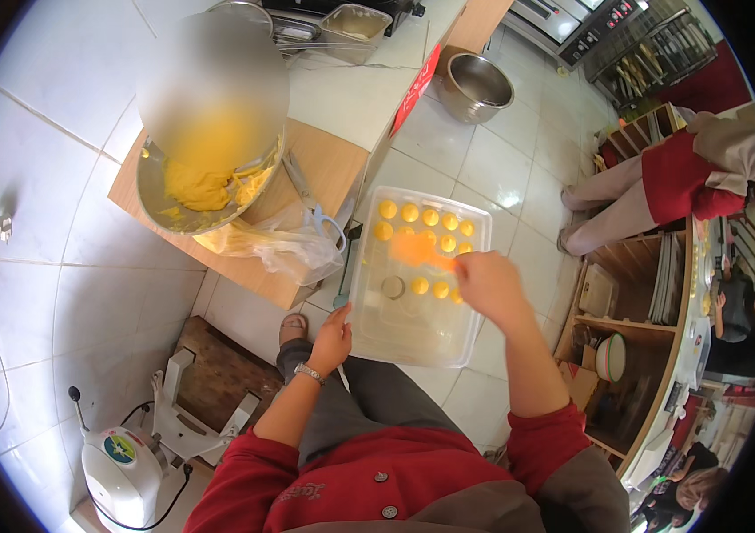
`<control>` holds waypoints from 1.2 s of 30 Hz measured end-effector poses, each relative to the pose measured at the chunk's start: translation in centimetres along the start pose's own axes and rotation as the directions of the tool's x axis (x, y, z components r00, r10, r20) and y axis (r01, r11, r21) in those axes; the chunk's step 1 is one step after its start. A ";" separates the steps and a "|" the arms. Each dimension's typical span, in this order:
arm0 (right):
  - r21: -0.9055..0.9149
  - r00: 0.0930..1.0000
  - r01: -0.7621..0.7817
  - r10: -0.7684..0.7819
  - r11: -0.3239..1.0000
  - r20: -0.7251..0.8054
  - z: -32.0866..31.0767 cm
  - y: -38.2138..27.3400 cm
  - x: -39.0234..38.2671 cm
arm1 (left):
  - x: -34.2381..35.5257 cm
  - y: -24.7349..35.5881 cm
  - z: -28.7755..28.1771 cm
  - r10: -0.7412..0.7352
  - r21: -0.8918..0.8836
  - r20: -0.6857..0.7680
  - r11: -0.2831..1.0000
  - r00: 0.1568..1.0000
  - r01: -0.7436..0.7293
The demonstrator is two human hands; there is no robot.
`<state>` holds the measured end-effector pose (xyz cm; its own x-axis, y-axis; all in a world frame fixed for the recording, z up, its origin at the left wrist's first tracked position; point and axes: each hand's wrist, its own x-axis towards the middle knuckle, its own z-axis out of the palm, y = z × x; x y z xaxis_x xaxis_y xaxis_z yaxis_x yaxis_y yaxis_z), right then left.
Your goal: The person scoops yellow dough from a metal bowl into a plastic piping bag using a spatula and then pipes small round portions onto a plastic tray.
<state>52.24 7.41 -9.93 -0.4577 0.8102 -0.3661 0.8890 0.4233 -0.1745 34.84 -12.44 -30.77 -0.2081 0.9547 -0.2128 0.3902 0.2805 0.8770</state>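
Observation:
A shallow translucent plastic tray [469, 348] lies before me, with rows of small round yellow dough mounds [409, 212] toward its far end. Inside it, a small round ring [393, 287] sits beside the nearest row. My right hand [491, 282] is closed around the handle of an orange scraper [415, 250], blurred by motion above the mounds; the scraper hides some of them. At the tray's left edge, my left hand [332, 341] is closed on the rim, its fingers partly hidden. A pale blue-green tip [340, 302] shows just beyond those fingers.
On a wooden stand [329, 155] at left are a metal bowl [148, 182] of yellow dough, blue-handled scissors [302, 182] and a plastic bag [293, 244]. A steel bowl [475, 87] is on the floor. Shelves [626, 329] and another person [662, 178] are at right.

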 end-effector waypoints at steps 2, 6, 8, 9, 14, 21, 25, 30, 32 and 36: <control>0.042 0.996 -0.040 0.036 0.998 0.087 3.1 -0.6 1.1 | 0.1 0.5 -0.1 -0.007 0.006 0.013 1.000 1.000 0.007; 0.068 0.979 -0.132 0.119 0.989 0.164 6.5 -0.3 3.3 | 0.1 0.7 -0.2 -0.034 0.029 0.043 0.999 0.998 0.033; 0.111 0.968 -0.173 0.148 0.979 0.203 7.4 0.5 4.4 | 0.1 0.4 -0.1 0.036 0.024 -0.001 0.999 0.999 -0.036; 0.139 0.955 -0.212 0.175 0.967 0.239 7.9 0.9 4.8 | 0.1 0.2 -0.1 0.034 0.028 0.008 0.999 0.999 -0.034; 0.210 0.947 -0.261 0.208 0.942 0.243 11.1 2.7 5.2 | 0.2 0.3 -0.2 -0.009 0.027 0.028 1.000 1.000 0.008; 0.399 0.982 -0.162 0.105 0.903 0.159 11.9 5.6 5.1 | 0.3 1.0 -0.5 0.037 0.144 0.048 0.989 0.998 -0.044; 0.458 0.967 -0.197 0.095 0.867 0.236 10.9 6.0 4.9 | 0.3 0.8 -0.4 0.018 0.101 0.040 0.995 0.999 -0.022; 0.575 0.955 -0.241 0.083 0.782 0.286 9.0 7.4 3.7 | 0.3 0.9 -0.4 -0.015 0.068 0.052 0.998 0.999 0.011; 0.513 0.982 -0.162 0.086 0.843 0.169 9.6 8.0 3.7 | 0.2 0.6 -0.3 0.017 0.071 0.034 0.997 0.999 -0.019; 0.246 0.990 -0.089 0.057 0.965 0.133 9.3 6.5 4.7 | 0.2 0.9 -0.2 -0.038 0.054 0.049 0.998 0.998 0.035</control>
<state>56.02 10.16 -21.29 -0.4005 0.7721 -0.4934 0.9019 0.2370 -0.3611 34.95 -11.98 -29.91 -0.1783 0.9471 -0.2668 0.4309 0.3189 0.8442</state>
